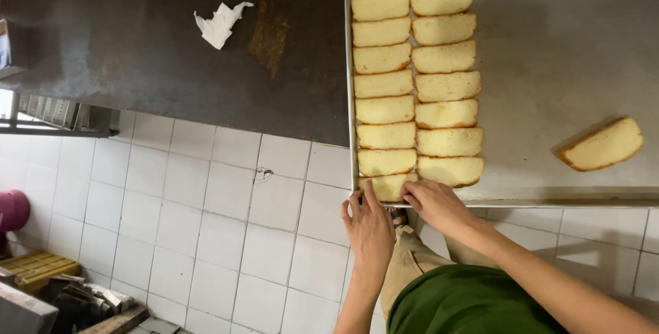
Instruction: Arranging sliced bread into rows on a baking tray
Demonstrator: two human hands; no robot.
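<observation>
down at the tray's (pixel 549 45) near left corner, both hands press the last cake slice (pixel 388 186); left hand (pixel 369 227) fingers flat on it, right hand (pixel 434 203) fingers touching its edge; neither is clenched.

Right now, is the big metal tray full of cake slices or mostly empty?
Mostly empty. The tray has two rows of slices at one end, one loose slice, otherwise bare metal.

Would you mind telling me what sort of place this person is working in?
Probably a bakery or commercial kitchen: a large metal baking tray holds two neat rows of sliced cake or bread, it sits on a worn dark worktop, and the floor is white tile.
</observation>
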